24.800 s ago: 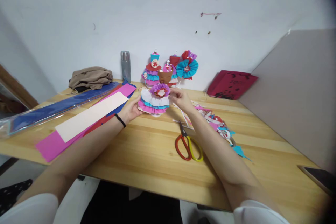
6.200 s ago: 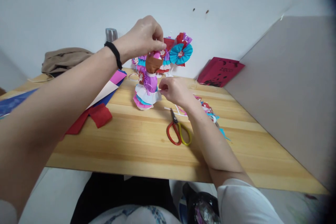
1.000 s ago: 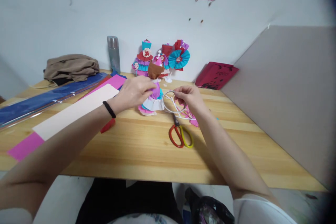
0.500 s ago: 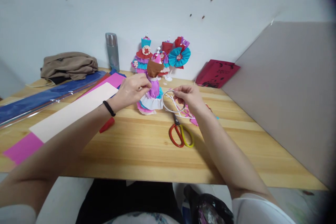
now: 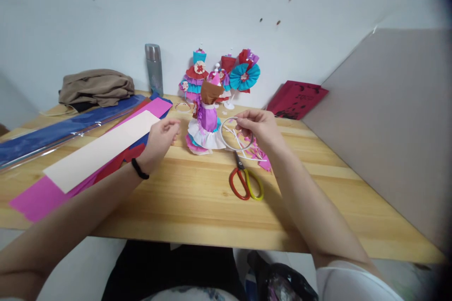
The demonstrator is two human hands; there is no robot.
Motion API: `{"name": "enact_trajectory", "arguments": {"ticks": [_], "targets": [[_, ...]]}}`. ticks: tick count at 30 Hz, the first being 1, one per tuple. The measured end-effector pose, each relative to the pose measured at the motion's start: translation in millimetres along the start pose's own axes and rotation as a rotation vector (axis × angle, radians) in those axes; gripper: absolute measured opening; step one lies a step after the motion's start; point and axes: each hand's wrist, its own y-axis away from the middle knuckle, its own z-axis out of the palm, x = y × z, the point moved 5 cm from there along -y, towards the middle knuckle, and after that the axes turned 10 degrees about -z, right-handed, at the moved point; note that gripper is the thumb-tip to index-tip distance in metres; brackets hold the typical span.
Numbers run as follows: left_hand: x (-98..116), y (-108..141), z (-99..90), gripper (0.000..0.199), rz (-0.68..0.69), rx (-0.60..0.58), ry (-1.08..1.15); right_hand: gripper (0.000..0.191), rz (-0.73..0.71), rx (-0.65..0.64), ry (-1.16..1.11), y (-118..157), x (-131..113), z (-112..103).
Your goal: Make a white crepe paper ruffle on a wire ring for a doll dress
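In my right hand (image 5: 260,128), thumb and fingers pinch the edge of a thin white roll of tape (image 5: 223,140), held up like a ring. My left hand (image 5: 159,145) hovers left of a small dress form and over the coloured sheets. Its fingers are curled and pressed together; anything between them is too small to make out. The dress form wears a dress (image 5: 208,120) with a brown top, purple middle and white ruffle. Just below the tape roll lie scissors (image 5: 246,182) with one red and one yellow handle.
Paper strips and pink scraps (image 5: 259,153) lie behind the scissors. A cream sheet (image 5: 102,153) tops coloured sheets at left. Farther back are a brown cloth (image 5: 97,85), a flask (image 5: 154,68), several dressed forms (image 5: 199,70) and a dark pink folder (image 5: 296,99). A partition (image 5: 391,103) borders the right.
My left hand has moved left and down, away from the dress. My right hand keeps hold of the tape roll in nearly the same place. The view has shifted slightly.
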Motion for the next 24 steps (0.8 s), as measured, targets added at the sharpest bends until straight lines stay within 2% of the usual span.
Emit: {"name": "enact_trajectory", "arguments": {"ticks": [3,5,8,12,16,19,22,24], "targets": [[-33.7,-2.5,11.1,0.009,-0.408,-0.124,0.204,0.018,-0.007,-0.014,-0.007,-1.9,-0.1,1.8],[-43.4,-2.6,17.4,0.014,-0.550,-0.189,0.284,0.019,-0.012,-0.024,-0.016,-4.0,2.2,2.8],[-47.0,-3.0,21.8,0.018,-0.653,-0.217,0.365,0.020,-0.026,-0.053,-0.043,-7.4,7.5,3.6],[-46.0,-0.2,24.3,0.021,-0.698,-0.221,0.401,0.024,-0.023,-0.098,-0.106,-10.0,15.0,3.5],[-47.0,11.9,31.6,0.028,-0.743,-0.303,0.418,0.028,0.015,-0.129,-0.129,-11.3,19.7,2.9],[-47.8,20.9,39.4,0.031,-0.742,-0.357,0.432,0.028,0.023,-0.133,-0.142,-13.5,21.1,1.7],[-51.1,24.7,44.2,0.031,-0.742,-0.351,0.435,0.026,0.022,-0.135,-0.160,-17.0,22.6,0.4],[-53.5,22.8,44.3,0.030,-0.696,-0.350,0.402,0.023,0.017,-0.138,-0.170,-19.7,23.5,-0.5]]}}
